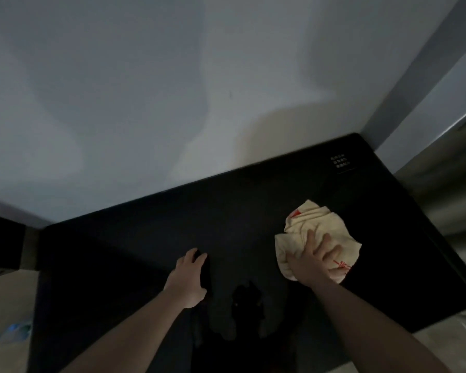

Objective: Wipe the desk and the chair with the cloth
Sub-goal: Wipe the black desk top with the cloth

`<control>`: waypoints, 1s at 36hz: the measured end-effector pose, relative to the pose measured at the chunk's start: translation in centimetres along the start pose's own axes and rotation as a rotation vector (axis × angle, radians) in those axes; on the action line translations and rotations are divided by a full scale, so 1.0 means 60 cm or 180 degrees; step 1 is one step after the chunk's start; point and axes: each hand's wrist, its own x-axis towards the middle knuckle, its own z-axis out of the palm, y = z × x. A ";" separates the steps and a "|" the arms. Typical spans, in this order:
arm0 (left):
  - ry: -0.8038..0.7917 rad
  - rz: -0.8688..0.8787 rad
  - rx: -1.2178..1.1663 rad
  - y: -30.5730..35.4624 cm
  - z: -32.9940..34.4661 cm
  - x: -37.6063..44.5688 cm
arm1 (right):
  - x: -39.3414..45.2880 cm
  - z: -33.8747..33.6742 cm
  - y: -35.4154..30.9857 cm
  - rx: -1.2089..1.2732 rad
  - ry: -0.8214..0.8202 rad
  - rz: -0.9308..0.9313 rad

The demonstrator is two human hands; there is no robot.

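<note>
1. Your right hand lies flat, fingers spread, pressing the cream cloth onto the black desk, towards its right side.
2. The cloth is crumpled, with red markings at its upper left and beside your fingers.
3. Your left hand rests on the desk near the middle, curled around a dark object too dim to make out; it is well apart from the cloth.
4. Small white print sits at the desk's far right corner.
5. The desk's far edge meets a pale wall.
</note>
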 end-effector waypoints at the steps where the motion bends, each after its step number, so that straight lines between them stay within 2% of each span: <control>1: 0.0017 -0.0017 -0.0046 -0.001 -0.003 0.004 | 0.014 -0.009 -0.015 0.0049 0.0019 0.0046; 6: 0.0084 -0.0117 -0.0149 -0.026 -0.010 0.010 | 0.053 -0.027 -0.089 0.0159 0.0039 0.0170; 12: 0.0150 -0.0304 -0.0278 -0.084 -0.005 -0.006 | 0.054 -0.008 -0.166 -0.0065 0.0015 -0.0163; 16: 0.0248 -0.0428 -0.0404 -0.136 -0.002 -0.030 | 0.006 0.039 -0.228 -0.0383 0.0030 -0.0825; 20: 0.0356 -0.0573 -0.0528 -0.194 -0.001 -0.059 | -0.053 0.148 -0.271 -0.0547 -0.0328 -0.1684; 22: 0.0423 -0.0638 -0.0562 -0.225 0.000 -0.078 | -0.110 0.204 -0.283 -0.0929 -0.0373 -0.2182; 25: 0.0467 -0.0686 -0.0619 -0.276 0.004 -0.113 | -0.230 0.270 -0.296 -0.1100 -0.0566 -0.2541; 29: 0.0418 -0.0749 -0.0628 -0.352 0.022 -0.166 | -0.349 0.361 -0.295 -0.1144 -0.0722 -0.2695; 33: 0.0350 -0.0510 -0.0517 -0.402 0.044 -0.213 | -0.372 0.385 -0.302 -0.1108 -0.0797 -0.2671; 36: 0.0432 -0.0138 -0.0416 -0.404 0.064 -0.233 | -0.378 0.359 -0.288 -0.0103 -0.0747 -0.2283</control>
